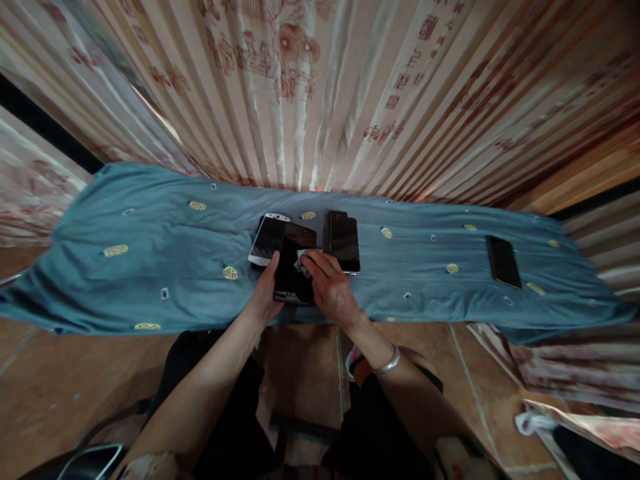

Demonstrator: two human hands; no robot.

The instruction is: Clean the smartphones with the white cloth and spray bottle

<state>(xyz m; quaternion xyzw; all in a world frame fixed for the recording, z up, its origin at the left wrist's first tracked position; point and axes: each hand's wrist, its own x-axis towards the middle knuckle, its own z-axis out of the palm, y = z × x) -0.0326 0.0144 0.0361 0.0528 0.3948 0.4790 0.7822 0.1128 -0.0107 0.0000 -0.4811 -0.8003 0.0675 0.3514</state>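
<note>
A black phone (296, 267) with a dark, glossy screen is gripped at its left edge by my left hand (267, 288), thumb on top. My right hand (329, 283) pinches a crumpled whitish tissue (302, 263) and presses it on that screen. Beyond the held phone lies a white-framed phone (267, 240), partly covered by it, with something dark under its edge. Close to my right fingers rest two dark phones, the front one (346, 243) overlapping another dark one (334, 220) behind it.
A blue patterned cloth (200, 247) covers the long narrow table. Farther right lies a single black phone (503, 261). Pleated printed curtains (310, 100) hang right behind the table. Below are my knees and a tiled floor (300, 373).
</note>
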